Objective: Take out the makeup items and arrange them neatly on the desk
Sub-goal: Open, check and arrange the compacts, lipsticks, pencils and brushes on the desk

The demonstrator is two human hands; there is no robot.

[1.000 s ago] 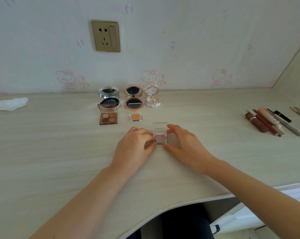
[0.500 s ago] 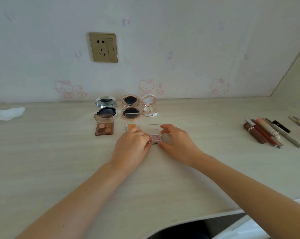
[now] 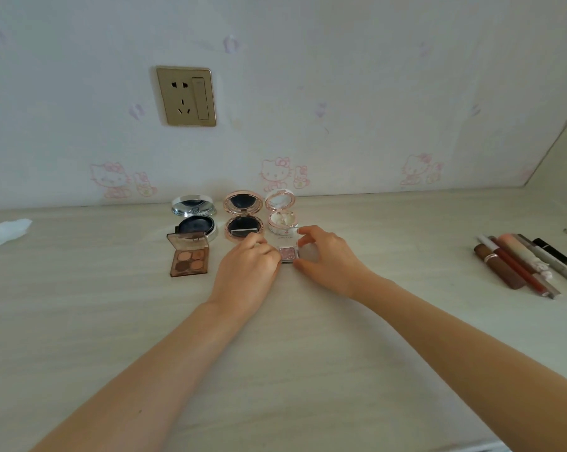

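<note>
A small clear case of pink glitter eyeshadow (image 3: pixel 288 253), its lid open, lies on the pale wooden desk (image 3: pixel 79 321) just in front of the white round compact (image 3: pixel 282 216). My left hand (image 3: pixel 246 269) pinches its left side and my right hand (image 3: pixel 327 256) holds its right side, thumb at the near corner. My left hand hides the small orange eyeshadow pan. Further left stand an open rose-gold compact (image 3: pixel 243 215), an open silver and black compact (image 3: pixel 195 216) and a brown four-colour eyeshadow palette (image 3: pixel 188 256).
A row of lipsticks, glosses and pencils (image 3: pixel 523 262) lies at the right side of the desk. A crumpled white tissue (image 3: pixel 4 231) sits at the far left. The wall with a gold socket (image 3: pixel 186 96) stands right behind the compacts.
Both hands have slid the pink glitter case away from me, up to the white compact. My left hand now covers the orange pan.
</note>
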